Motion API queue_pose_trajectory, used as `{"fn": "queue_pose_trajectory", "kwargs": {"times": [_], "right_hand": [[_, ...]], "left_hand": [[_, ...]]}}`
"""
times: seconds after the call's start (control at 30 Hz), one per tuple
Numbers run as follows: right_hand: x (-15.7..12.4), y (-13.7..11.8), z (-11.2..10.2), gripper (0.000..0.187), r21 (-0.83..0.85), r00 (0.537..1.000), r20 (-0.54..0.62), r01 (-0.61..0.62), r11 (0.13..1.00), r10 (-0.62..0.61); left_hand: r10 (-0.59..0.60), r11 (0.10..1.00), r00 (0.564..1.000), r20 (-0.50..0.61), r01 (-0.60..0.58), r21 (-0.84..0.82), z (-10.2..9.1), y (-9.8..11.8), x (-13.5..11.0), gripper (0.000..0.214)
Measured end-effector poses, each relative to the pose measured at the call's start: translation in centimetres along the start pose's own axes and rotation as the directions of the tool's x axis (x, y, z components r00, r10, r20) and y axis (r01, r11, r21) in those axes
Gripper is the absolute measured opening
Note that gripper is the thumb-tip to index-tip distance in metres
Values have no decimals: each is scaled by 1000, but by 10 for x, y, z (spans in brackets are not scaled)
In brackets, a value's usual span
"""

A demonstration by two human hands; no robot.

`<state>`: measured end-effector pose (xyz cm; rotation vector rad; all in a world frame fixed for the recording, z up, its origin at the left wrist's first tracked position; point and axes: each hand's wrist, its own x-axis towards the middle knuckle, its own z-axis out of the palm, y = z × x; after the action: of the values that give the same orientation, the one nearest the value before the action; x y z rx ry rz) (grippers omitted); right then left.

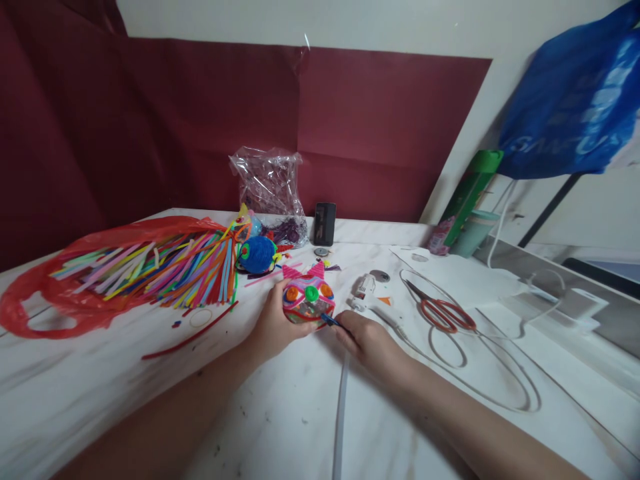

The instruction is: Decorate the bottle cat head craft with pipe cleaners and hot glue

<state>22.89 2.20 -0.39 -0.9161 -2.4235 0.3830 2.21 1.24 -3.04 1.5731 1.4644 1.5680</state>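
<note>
My left hand [274, 319] is closed around the side of a small round craft cat figure [309, 307]. Pink pipe-cleaner ears top it, with orange eyes, a green round nose and a red line below; its lower part looks clear. My right hand [369, 340] grips a slim dark blue tool [330, 321] whose kind I cannot make out. The tool's tip is at the figure's lower right edge; whether it touches is unclear. Right of the figure lies a white hot glue gun [367, 292]. A blue yarn-wrapped ball figure [257, 255] sits behind my left hand.
Many coloured pipe cleaners [175, 270] lie on a red plastic bag [30, 307] at left. Orange-handled scissors [443, 315] rest among a looping white cable [520, 405] at right. A phone [325, 224] leans at the back, beside a clear plastic bag [270, 179]. One red pipe cleaner [187, 340] lies front left.
</note>
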Motion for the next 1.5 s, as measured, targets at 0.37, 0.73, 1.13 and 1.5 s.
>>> {"fn": "queue_pose_trajectory", "kwargs": {"times": [0.37,0.73,1.13,1.5], "right_hand": [[-1,0,10,35,77,999,-7,-51,996,52],[-2,0,15,32,175,996,-17,-81,981,85],[-1,-4,12,32,108,998,-64,-20,994,27],[-3,-4,7,36,21,983,-182,-35,999,38]], "left_hand": [[-25,999,999,-28,26,34,0,4,0,86],[-84,996,996,-4,84,6,-1,4,0,87],[-78,994,997,-4,78,71,0,7,-1,87],[-47,999,996,-76,48,13,1,3,0,82]]}}
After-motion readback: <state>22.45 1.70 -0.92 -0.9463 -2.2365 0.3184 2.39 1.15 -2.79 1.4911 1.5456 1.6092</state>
